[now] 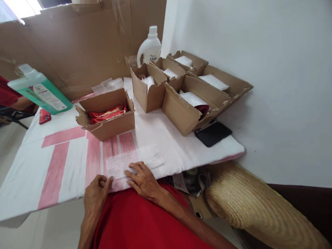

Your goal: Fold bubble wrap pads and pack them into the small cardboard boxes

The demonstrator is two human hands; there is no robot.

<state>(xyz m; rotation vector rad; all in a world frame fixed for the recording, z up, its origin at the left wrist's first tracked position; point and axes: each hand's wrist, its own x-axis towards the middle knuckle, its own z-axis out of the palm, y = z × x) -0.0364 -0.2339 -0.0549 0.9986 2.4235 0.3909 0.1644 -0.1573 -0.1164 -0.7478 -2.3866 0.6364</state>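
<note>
A flat piece of clear bubble wrap (135,157) lies along the near edge of the cloth-covered table (75,173). My left hand (98,190) is at its near left corner, thumb and fingers pinched together on the edge. Fingers spread and slightly bent, my right hand (144,181) rests on top of the near side of the wrap. Beyond the wrap stands an open cardboard box (114,122) with red packets (110,113) inside.
Several open cardboard boxes (176,114) with bubble-wrapped items stand at the back right, before a white jug (151,45). A black phone (214,134) lies near the right edge. A green liquid bottle (44,91) and a red phone-like object (45,116) are at the left.
</note>
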